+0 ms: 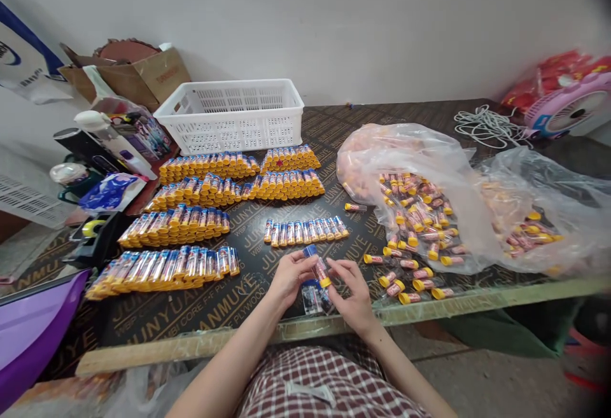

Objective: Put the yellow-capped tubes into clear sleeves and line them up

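Observation:
Between my two hands is a small clear tube [319,268] with a blue cap, a yellow cap and a printed label inside, tilted over the table's front edge. My left hand [287,280] pinches it near the blue end. Around the yellow end close the thumb and fingers of my right hand [352,296]. Below the hands lies a small pile of printed pieces [312,300], partly hidden. Just beyond is a single row of blue-and-yellow tubes [306,231]. To the right, several loose yellow-capped tubes [422,273] spill from a clear plastic bag [410,141].
Stacked rows of tubes [176,266] fill the left side. A white basket [233,128] stands behind them, beside a cardboard box [143,81]. A tape dispenser [95,236] and purple dustpan-like object [42,335] are far left. Cord [491,125] and a pink fan [568,109] lie far right.

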Tool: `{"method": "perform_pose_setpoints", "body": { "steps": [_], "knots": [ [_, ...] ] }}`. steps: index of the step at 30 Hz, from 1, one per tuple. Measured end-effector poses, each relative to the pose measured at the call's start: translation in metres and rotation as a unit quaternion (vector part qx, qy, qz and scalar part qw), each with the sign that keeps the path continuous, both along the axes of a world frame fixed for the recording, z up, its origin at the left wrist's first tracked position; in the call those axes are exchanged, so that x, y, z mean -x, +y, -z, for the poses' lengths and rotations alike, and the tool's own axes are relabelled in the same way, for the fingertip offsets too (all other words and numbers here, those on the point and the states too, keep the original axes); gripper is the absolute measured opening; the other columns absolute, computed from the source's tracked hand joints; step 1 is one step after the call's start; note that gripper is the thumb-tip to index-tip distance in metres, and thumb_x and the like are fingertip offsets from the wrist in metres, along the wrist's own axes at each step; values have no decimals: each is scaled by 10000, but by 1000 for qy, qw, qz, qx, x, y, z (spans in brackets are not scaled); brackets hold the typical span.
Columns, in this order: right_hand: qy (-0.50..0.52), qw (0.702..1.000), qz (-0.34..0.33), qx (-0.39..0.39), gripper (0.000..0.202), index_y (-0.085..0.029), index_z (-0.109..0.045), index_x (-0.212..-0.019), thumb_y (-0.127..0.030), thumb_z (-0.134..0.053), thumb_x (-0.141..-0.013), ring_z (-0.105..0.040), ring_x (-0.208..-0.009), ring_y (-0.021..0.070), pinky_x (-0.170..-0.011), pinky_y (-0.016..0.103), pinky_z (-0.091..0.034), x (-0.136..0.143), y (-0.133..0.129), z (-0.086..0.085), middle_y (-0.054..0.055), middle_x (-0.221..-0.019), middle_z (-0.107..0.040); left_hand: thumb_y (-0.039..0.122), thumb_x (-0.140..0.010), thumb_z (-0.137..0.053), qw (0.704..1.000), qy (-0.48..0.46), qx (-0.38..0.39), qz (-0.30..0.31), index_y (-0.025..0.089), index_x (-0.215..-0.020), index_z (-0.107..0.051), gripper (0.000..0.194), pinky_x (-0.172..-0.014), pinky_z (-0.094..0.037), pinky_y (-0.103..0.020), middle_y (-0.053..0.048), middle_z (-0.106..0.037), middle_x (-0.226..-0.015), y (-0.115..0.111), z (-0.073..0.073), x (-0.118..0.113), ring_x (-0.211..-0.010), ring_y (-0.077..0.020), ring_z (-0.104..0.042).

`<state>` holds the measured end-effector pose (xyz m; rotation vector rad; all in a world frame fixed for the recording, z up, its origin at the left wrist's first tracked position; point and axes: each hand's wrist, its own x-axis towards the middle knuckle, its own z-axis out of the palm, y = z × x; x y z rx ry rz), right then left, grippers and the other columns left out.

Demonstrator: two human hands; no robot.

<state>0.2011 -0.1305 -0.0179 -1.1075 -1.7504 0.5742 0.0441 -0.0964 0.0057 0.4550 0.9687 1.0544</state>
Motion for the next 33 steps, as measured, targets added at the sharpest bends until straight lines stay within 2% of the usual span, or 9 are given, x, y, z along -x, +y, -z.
{"method": "perform_pose_setpoints", "body": {
  "steps": [3,7,12,18,33],
  "knots": [
    [-5,1000,-25,2,702,-301,-375,-1365,-78,-544,-721,-519,-1124,239,-952,434,-467,-5,7,-5,84,-1263,-450,357,-575,-813,998,20,-12,62,98,-725,-674,330,-582,-472,-223,-48,-660,-670,-5,-5,0,-568,-111,-587],
    [0,992,-121,32,848,-282,-260,-1412,-49,-525,-641,-413,-1269,270,-987,435,-445,-7,15,-16,88,-1471,-257,433,-604,-778,994,41,-18,97,100,-690,-680,357,-574,-463,-232,-54,-653,-646,-12,-10,-1,-543,-112,-573],
    [7,978,-196,70,857,-237,-281,-1402,-41,-513,-600,-481,-1227,245,-1011,403,-430,-6,16,-20,97,-1369,-448,448,-544,-806,994,45,-2,96,99,-674,-673,396,-532,-444,-233,-35,-618,-602,-17,-10,-2,-503,-108,-553],
    [37,976,-194,96,847,-243,-278,-1402,-57,-522,-612,-494,-1211,235,-993,383,-452,-4,13,-21,93,-1345,-464,432,-523,-817,996,54,-4,73,91,-694,-674,407,-512,-435,-231,-20,-597,-589,-18,-11,-3,-487,-98,-529],
    [86,975,-193,71,818,-222,-307,-1377,-30,-505,-607,-478,-1237,245,-1037,411,-423,1,10,-16,98,-1372,-452,380,-554,-813,996,54,-32,56,103,-660,-630,348,-465,-418,-193,-23,-625,-587,-19,-16,-1,-488,-100,-557]
  ]
}}
